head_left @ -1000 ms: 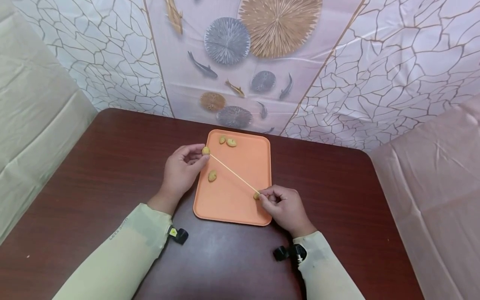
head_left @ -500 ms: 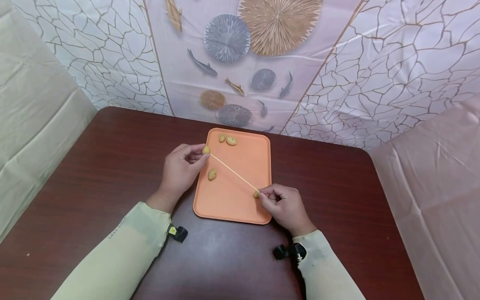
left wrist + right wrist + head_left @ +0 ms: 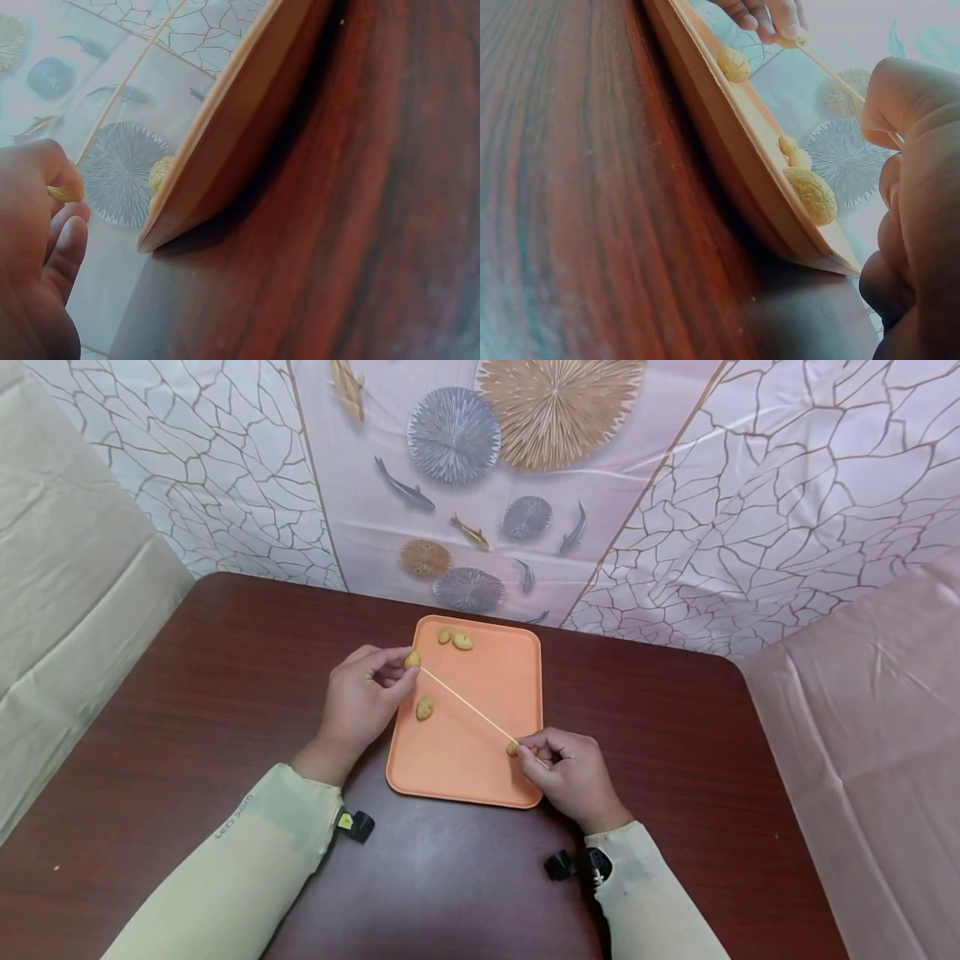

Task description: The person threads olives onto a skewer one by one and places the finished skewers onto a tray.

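My left hand (image 3: 365,695) pinches a small wrinkled yellow-green fruit (image 3: 412,661) between thumb and fingertips, over the left rim of an orange tray (image 3: 465,768). A thin wooden skewer (image 3: 468,705) runs slantwise over the tray, one end at that fruit, the other between the thumb and forefinger of my right hand (image 3: 567,774). In the right wrist view, the skewer (image 3: 831,73) meets the end of the held fruit (image 3: 789,40). Close by the right fingertips, another such fruit (image 3: 811,196) lies on the tray, partly covered by them in the head view.
Two more fruits lie together near the tray's far left corner, the larger one (image 3: 462,642) on the right. Another fruit (image 3: 424,708) is near the tray's left edge. The tray rests on a dark red-brown table (image 3: 660,735), with patterned cloth (image 3: 750,527) hanging behind it.
The head view has tilted slightly, so tray and hands appear a little higher. Both hands keep their hold on the fruit and skewer, almost still.
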`<state>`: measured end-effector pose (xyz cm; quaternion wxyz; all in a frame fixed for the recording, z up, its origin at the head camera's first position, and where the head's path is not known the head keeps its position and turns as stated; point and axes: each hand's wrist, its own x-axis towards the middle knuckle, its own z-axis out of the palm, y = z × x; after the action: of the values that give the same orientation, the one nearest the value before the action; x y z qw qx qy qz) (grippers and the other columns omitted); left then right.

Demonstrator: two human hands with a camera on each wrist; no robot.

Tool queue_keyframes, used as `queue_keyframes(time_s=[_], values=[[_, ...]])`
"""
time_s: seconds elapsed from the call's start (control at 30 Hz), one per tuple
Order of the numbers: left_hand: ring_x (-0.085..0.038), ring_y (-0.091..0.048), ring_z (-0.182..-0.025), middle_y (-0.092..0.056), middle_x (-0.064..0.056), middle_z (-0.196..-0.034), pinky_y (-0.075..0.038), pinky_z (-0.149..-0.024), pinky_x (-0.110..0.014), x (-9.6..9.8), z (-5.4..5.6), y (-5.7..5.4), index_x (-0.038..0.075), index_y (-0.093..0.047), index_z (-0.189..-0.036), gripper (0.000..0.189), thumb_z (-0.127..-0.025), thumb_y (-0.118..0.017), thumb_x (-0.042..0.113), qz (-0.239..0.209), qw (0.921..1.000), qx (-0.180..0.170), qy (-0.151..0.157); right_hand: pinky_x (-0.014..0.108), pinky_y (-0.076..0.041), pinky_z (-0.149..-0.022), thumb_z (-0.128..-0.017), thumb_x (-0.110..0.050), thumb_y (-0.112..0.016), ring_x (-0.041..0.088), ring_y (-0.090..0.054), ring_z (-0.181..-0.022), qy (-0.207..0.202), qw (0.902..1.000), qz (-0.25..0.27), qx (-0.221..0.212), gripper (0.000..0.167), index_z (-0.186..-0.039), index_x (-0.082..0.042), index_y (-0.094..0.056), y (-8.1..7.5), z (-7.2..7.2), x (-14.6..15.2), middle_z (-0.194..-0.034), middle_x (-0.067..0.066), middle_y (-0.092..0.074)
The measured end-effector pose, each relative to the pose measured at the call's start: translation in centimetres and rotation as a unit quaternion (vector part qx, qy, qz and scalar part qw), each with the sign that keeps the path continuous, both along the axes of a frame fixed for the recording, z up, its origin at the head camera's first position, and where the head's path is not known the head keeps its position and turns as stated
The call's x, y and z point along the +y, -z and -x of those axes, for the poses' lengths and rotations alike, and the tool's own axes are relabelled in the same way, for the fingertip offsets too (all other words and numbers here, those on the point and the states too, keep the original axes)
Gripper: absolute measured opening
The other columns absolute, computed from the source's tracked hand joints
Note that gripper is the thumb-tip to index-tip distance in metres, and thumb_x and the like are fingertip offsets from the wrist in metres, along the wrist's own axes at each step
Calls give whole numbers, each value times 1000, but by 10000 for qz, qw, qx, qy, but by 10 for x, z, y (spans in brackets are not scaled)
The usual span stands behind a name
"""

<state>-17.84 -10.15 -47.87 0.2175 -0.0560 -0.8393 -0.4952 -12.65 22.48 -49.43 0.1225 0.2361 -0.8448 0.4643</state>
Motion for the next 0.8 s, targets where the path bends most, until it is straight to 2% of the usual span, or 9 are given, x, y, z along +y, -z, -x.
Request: queue_keyframes(time_s=[0.37, 0.63, 0.8], values=[[-15, -77, -88, -74, -5, -100, -62, -76, -15, -1, 0, 0, 9, -86, -122, 26, -97, -89, 15, 185, 9994, 292, 48, 16, -36, -50, -94, -1, -85, 1, -45, -56, 25, 9999, -39, 109, 15, -98, -15, -88, 0, -1, -3, -62, -11, -54], [-14, -77, -84, -74, -7, -100, -68, -75, -30, 4, 0, 0, 7, -86, -117, 24, -95, -91, 14, 255, 9982, 495, 231, 16, -39, -52, -92, -1, -85, 1, -46, -58, -171, 9979, -270, 571, 13, -94, -14, -86, 0, -3, -12, -64, -11, -55], [-14, -77, -84, -75, -7, -101, -65, -75, -20, 4, -1, -2, 7, -86, -117, 24, -94, -91, 13, 181, 9979, 544, 287, 16, -39, -52, -93, -2, -84, 1, -46, -57, -150, 9979, -250, 578, 11, -95, -13, -85, -1, -3, -13, -64, -10, -56]])
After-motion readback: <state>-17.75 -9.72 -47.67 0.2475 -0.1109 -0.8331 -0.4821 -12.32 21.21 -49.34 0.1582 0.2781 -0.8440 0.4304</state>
